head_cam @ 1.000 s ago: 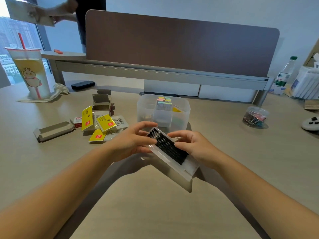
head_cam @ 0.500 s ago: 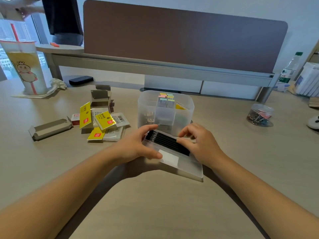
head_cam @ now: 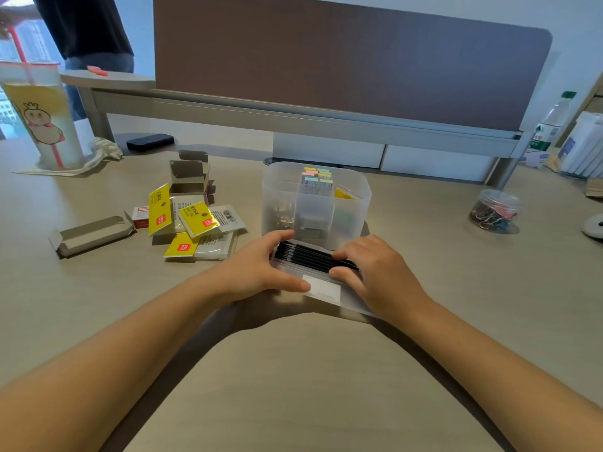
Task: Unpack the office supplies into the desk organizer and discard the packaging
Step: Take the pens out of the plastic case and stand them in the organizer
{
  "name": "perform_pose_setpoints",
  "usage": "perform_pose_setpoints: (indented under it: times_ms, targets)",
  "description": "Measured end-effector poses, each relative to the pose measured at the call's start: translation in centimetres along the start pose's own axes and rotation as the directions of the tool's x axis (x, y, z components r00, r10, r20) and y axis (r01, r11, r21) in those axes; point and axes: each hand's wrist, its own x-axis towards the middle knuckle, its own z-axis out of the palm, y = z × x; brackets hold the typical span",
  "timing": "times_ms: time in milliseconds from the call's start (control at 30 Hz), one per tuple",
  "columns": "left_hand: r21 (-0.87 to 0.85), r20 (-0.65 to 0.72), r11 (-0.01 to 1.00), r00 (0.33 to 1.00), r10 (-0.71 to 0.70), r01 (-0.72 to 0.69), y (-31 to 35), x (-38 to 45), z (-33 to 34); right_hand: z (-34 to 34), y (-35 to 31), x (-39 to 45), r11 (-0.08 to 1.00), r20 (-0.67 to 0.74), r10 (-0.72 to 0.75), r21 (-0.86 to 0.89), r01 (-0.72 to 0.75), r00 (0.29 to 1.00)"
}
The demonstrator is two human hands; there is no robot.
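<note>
A clear plastic box [head_cam: 326,290] of black pen refills [head_cam: 310,257] lies flat on the desk just in front of the translucent desk organizer [head_cam: 280,187]. My left hand [head_cam: 257,272] grips the box's left end, thumb on its front edge and fingers over the refill tips. My right hand [head_cam: 381,275] holds the right end, with its fingers on the refills. The organizer holds coloured sticky tabs [head_cam: 318,179] and some metal clips.
Opened yellow packets [head_cam: 195,220] and empty cardboard boxes [head_cam: 93,234] lie to the left. A drink cup [head_cam: 40,115] stands far left, and a clear tub of binder clips [head_cam: 494,212] sits right. Another person stands behind the brown desk partition [head_cam: 352,57].
The refill box, tilted up between my hands a second ago, has come down flat on the desk close to the organizer. Both hands stayed on its ends.
</note>
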Motion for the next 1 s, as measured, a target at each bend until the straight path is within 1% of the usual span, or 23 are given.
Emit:
perform_pose_setpoints:
  times_ms: [67, 200, 333, 433, 567, 667, 800, 1000]
  targets:
    - [-0.042, 0.019, 0.999, 1.0, -0.021, 0.022, -0.1, -0.1, -0.2, -0.1, -0.2, 0.0, 0.999, -0.008, -0.006, -0.038, 0.005, 1.0]
    - [-0.113, 0.058, 0.993, 0.998, -0.032, 0.039, -0.1, -0.3, -0.5, -0.6, -0.7, 0.0, 1.0, 0.031, 0.01, -0.028, -0.009, 0.999]
    - [-0.089, 0.05, 0.996, 0.998, -0.022, 0.027, -0.1, -0.4, -0.4, -0.9, -0.9, 0.1, 0.998, 0.116, 0.057, -0.044, -0.052, 0.992]
    - [-0.095, 0.049, 0.995, 0.999, -0.023, 0.028, -0.2, -0.4, -0.4, -1.1, -1.1, 0.2, 0.996, 0.149, 0.089, -0.033, -0.085, 0.985]
    - [-0.109, 0.044, 0.994, 0.999, -0.017, 0.022, -0.4, -0.2, -0.4, -1.4, -1.1, 0.3, 0.994, 0.187, 0.092, 0.037, -0.1, 0.978]
    - [-0.139, 0.025, 0.99, 1.0, -0.004, 0.007, -0.4, -0.2, -0.4, -1.7, -1.2, 0.4, 0.985, 0.229, 0.1, 0.118, -0.129, 0.968]
    - [-0.172, 0.003, 0.985, 1.0, 0.006, -0.005, -0.5, -0.2, -0.4, -1.9, -1.3, 0.7, 0.968, 0.292, 0.113, 0.182, -0.171, 0.95]
    - [-0.242, 0.021, 0.97, 1.0, 0.001, 0.004, -0.6, -0.3, -0.5, -2.2, -1.6, 1.5, 0.957, 0.433, 0.128, 0.183, -0.226, 0.892]
